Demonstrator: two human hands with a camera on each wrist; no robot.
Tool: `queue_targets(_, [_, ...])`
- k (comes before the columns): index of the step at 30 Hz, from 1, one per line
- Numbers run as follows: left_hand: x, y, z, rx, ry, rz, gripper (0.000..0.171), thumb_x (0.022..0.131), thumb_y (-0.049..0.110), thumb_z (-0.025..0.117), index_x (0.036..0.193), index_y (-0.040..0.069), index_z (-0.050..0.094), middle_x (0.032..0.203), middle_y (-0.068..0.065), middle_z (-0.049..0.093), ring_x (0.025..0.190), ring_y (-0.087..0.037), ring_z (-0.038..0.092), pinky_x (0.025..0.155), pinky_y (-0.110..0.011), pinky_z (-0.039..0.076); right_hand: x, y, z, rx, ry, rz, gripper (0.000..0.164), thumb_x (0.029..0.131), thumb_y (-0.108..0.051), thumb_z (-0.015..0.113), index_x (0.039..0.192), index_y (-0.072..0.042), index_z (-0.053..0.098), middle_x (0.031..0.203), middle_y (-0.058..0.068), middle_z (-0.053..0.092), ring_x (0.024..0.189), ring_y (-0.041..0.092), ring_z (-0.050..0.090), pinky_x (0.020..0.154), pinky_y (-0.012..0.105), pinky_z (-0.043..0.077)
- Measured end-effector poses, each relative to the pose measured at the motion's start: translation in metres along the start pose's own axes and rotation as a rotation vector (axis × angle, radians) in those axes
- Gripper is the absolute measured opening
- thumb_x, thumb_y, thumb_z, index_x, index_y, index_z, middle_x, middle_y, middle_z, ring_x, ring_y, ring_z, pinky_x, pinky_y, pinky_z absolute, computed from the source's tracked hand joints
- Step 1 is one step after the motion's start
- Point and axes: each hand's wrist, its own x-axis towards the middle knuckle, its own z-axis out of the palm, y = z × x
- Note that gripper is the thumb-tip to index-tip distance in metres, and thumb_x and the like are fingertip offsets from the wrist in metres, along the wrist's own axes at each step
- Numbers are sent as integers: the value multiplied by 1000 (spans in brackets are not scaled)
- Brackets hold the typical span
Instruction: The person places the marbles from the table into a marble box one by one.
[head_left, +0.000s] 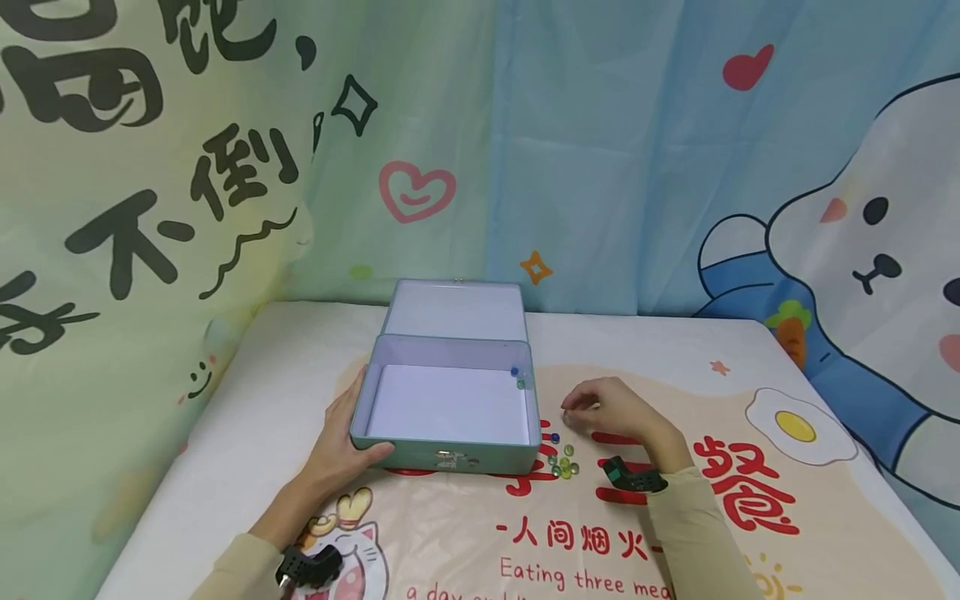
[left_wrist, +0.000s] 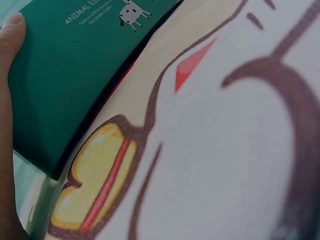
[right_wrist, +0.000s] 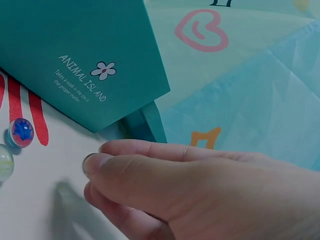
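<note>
A green tin box [head_left: 456, 457] with a pale inside stands on the table, its hinged lid [head_left: 453, 308] raised at the back. My left hand [head_left: 339, 433] grips the box's left side, thumb at the front corner. Two marbles, one blue [head_left: 514, 372] and one green [head_left: 521, 384], lie inside near the right wall. Outside the box, to its right, are a blue marble [right_wrist: 21, 132] and several green marbles [head_left: 564, 463]. Just above them hovers my right hand [head_left: 618, 412], thumb and fingers curled together; whether anything sits between the fingertips is hidden.
A printed cloth [head_left: 450, 533] with red lettering, a cartoon cat and a fried egg covers the table. Behind the table hangs a blue and green curtain [head_left: 585, 167]. Each wrist wears a black camera band [head_left: 633, 477].
</note>
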Motion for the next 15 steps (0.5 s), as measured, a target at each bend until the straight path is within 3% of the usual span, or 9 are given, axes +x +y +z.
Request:
queue_targets(5, [-1,0,1,11,-2,0,115,65,42,80,154,16,11,156,-13,27,138,-37,24,106,-57,18,0,0,0,-13,28,-8,16,86,-14,69,101,-13,73,100,-1,70,93,16,62,83,34,55])
queue_targets(15, [-1,2,-1,36,-9,-12,114,66,41,79,154,14,11,155,-16,27,138,-38,24,105,-59,19,0,-13,-5,-14,129,-86,19,87,-15,69,105,-11,72,99,-1,70,94,18,65,83,36,56])
